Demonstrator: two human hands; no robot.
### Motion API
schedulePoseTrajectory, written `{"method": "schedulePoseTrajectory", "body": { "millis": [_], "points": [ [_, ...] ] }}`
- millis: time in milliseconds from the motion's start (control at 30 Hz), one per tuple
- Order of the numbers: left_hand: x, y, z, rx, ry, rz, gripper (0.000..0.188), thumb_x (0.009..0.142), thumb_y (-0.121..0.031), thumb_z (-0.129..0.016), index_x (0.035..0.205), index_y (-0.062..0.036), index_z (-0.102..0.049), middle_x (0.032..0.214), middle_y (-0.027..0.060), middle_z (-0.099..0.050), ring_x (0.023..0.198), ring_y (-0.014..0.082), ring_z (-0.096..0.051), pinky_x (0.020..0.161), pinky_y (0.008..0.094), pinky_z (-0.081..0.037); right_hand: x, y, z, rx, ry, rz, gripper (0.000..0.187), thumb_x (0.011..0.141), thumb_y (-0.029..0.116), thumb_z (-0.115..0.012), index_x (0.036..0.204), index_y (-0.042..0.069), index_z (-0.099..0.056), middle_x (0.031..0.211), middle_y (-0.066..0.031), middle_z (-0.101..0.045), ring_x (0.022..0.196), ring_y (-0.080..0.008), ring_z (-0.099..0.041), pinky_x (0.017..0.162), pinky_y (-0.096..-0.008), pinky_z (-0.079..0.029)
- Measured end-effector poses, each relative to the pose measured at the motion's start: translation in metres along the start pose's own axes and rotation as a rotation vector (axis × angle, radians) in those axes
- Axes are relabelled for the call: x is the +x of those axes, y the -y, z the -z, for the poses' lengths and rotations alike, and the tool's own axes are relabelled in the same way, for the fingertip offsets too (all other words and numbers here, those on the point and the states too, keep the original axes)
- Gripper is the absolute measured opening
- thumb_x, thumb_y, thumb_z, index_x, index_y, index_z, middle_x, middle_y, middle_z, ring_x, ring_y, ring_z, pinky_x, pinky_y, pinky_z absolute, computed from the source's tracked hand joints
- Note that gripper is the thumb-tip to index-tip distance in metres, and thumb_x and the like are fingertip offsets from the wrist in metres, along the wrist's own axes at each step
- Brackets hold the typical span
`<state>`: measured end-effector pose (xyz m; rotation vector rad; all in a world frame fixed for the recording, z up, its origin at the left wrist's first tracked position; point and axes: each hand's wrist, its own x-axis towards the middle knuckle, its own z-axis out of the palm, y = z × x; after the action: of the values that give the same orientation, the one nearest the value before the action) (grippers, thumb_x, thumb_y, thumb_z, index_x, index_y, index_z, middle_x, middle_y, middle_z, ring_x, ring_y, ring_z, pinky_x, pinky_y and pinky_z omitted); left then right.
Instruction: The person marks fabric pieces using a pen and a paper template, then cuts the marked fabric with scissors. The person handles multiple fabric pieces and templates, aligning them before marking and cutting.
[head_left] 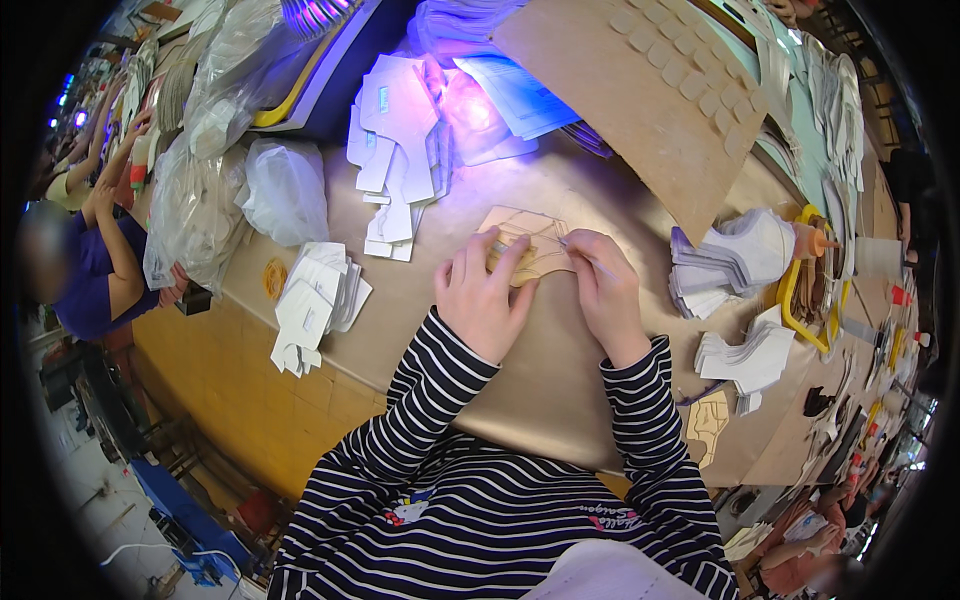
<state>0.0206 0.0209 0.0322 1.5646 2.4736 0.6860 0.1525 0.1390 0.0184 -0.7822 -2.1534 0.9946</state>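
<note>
A tan template [545, 262] with dark lines and cut-outs lies on the table in front of me. My left hand [485, 300] rests on its left part, fingers spread and pressing down. Closed around a thin pen [604, 268], my right hand [608, 290] is at the template's right edge, with the pen's tip near the lines. What lies beneath my left fingers is partly hidden.
White cut pieces are stacked at left [315, 305], far left [400, 140] and right [745, 350]. A large brown board [640, 110] leans in at the far right. Beside an orange-capped bottle [815, 240] is a yellow-rimmed basket [790, 300]. Another person [100, 265] works at left.
</note>
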Motion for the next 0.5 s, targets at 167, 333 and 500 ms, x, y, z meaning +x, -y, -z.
{"method": "schedulePoseTrajectory", "body": {
  "millis": [167,333,500],
  "points": [
    [0.0002,-0.0001,-0.0004,-0.002,-0.002,-0.007,0.049,0.082,-0.030,-0.075,0.129,-0.0186,-0.065,0.129,0.0108,-0.057,0.115,0.0277,-0.056,0.098,0.0437,-0.040,-0.0040,-0.0026,0.0007,0.193,-0.081,-0.136,0.015,0.092,-0.012,-0.054,0.101,-0.003,-0.061,0.103,-0.0136,-0.067,0.086,-0.0207,-0.067,0.078,-0.0279,-0.055],
    [0.0001,0.0001,-0.0005,-0.007,0.000,-0.008,0.049,0.082,-0.030,-0.075,0.129,-0.0179,-0.065,0.128,0.0112,-0.057,0.116,0.0279,-0.056,0.098,0.0438,-0.040,-0.0013,-0.0043,-0.0013,0.053,-0.051,-0.052,0.016,0.091,-0.011,-0.058,0.105,-0.003,-0.064,0.102,-0.0137,-0.069,0.087,-0.0214,-0.068,0.079,-0.0287,-0.055],
    [0.0000,-0.0004,-0.0006,-0.014,0.002,-0.002,0.048,0.082,-0.030,-0.075,0.128,-0.0178,-0.065,0.128,0.0112,-0.057,0.116,0.0282,-0.055,0.098,0.0442,-0.040,0.0016,-0.0034,-0.0012,-0.067,-0.041,0.066,0.021,0.086,-0.009,-0.064,0.105,0.000,-0.063,0.105,-0.0149,-0.069,0.097,-0.0331,-0.067,0.083,-0.0389,-0.054]
  ]
}}
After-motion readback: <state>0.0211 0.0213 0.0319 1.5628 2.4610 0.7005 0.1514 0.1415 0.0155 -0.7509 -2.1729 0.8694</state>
